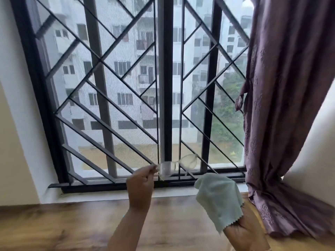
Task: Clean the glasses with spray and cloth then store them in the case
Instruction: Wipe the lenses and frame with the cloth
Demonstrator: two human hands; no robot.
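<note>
Head view faces a tall window with a dark diagonal grille, and the person's two hands are raised in front of its lower edge. One pair of glasses, clear-framed and slightly blurred, hangs in the air before the bottom of the grille. The left hand pinches them by their left end between thumb and fingertips, with the other fingers curled in. The second lens reaches out to the right and nothing supports it.

One pale green cloth with a zigzag-cut edge is draped over the right hand. It hides the fingers, so I cannot tell whether they are curled or straight beneath it. The cloth sits just below and to the right of the glasses, not touching them.

One purple patterned curtain hangs at the right, bunched at the sill. A wooden surface lies below the hands.
</note>
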